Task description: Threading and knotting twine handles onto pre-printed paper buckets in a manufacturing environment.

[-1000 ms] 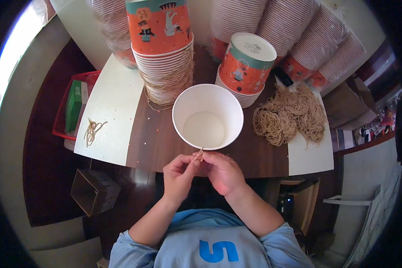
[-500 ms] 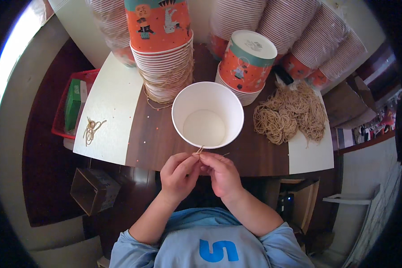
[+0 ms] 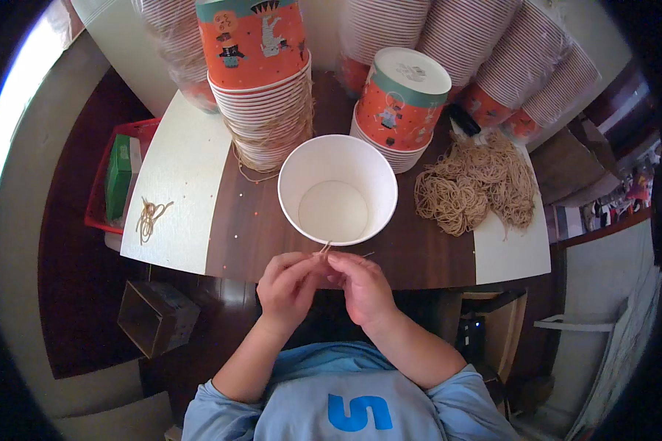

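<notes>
At the near rim of an upright white paper bucket (image 3: 337, 158), both my hands meet at the fingertips. My left hand (image 3: 288, 283) and my right hand (image 3: 362, 285) are closed in a pinch on a thin tan string (image 3: 325, 248). The string runs from the fingers up to the bucket's rim, and a loose end pokes out past my right fingers. Whether it is knotted is hidden by the fingers. The inside of the bucket shows a bare bottom.
Tall stacked orange and green buckets (image 3: 254, 55) wound with string stand back left. Upside-down buckets (image 3: 401, 110) stand behind the white one. A heap of tan string (image 3: 478, 187) lies right, a small string bundle (image 3: 151, 219) left. Wrapped bucket stacks (image 3: 463, 44) line the back.
The view has shifted slightly. My hands stay pinched together on the string at the bucket's rim, with only a tiny change in the fingers.
</notes>
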Demonstrator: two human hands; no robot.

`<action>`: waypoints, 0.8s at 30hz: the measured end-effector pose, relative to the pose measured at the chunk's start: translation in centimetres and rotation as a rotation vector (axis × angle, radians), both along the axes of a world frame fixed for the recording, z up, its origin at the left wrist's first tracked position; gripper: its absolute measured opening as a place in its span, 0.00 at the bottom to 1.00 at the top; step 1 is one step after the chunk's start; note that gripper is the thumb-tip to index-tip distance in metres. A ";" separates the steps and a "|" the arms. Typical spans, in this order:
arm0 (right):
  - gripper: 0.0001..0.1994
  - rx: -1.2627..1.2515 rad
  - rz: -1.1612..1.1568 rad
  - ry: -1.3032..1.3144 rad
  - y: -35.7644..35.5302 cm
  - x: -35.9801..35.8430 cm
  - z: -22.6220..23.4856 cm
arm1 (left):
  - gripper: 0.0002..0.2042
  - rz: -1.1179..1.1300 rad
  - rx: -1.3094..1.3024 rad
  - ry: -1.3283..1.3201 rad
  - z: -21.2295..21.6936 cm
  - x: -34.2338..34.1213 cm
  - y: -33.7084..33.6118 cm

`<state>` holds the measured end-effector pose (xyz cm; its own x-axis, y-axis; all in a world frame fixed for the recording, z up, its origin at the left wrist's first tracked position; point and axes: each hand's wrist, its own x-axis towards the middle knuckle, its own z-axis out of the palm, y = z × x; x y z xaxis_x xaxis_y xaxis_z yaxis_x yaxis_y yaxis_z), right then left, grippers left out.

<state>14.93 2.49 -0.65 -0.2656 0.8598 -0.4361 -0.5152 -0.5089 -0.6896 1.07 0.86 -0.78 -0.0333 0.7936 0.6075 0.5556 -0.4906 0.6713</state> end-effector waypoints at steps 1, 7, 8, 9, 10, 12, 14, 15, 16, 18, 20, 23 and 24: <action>0.10 -0.010 0.007 -0.029 0.1 0.1 -0.1 | 0.08 0.017 -0.155 -0.095 0.2 0.0 -0.1; 0.10 0.049 -0.028 0.173 0.4 -0.9 -0.3 | 0.05 -0.086 -0.271 -0.401 -0.5 0.1 0.1; 0.10 0.050 -0.029 0.175 0.4 -0.9 -0.4 | 0.05 -0.086 -0.271 -0.399 -0.5 0.2 0.0; 0.10 0.024 -0.031 0.190 0.5 -0.9 -0.5 | 0.05 -0.087 -0.306 -0.463 -0.5 0.2 -0.1; 0.09 0.000 -0.034 0.205 0.5 -0.9 -0.6 | 0.05 -0.088 -0.340 -0.527 -0.5 0.3 -0.1; 0.09 -0.006 -0.039 0.190 0.5 -0.7 -0.8 | 0.05 -0.087 -0.399 -0.591 -0.2 0.2 -0.3; 0.09 -0.012 -0.045 0.175 0.6 -0.5 -0.8 | 0.05 -0.086 -0.458 -0.654 -0.2 0.1 -0.3; 0.09 0.025 -0.044 0.103 0.5 -0.4 -0.8 | 0.05 -0.090 -0.471 -0.673 -0.3 -0.1 -0.2; 0.09 0.062 -0.043 0.031 0.5 -0.3 -0.7 | 0.05 -0.094 -0.485 -0.692 -0.5 -0.2 -0.2; 0.09 0.076 -0.055 -0.005 0.5 -0.3 -0.9 | 0.05 -0.100 -0.483 -0.728 -0.8 -0.1 0.0; 0.09 0.090 -0.068 -0.041 0.4 -0.2 -0.9 | 0.05 -0.106 -0.481 -0.763 -0.7 0.0 0.1; 0.09 0.122 -0.067 -0.029 0.2 -0.2 -0.8 | 0.05 -0.120 -0.484 -0.797 -0.8 0.1 0.2; 0.09 0.165 -0.059 -0.013 0.2 -0.3 -0.6 | 0.05 -0.123 -0.472 -0.780 -0.9 0.1 0.3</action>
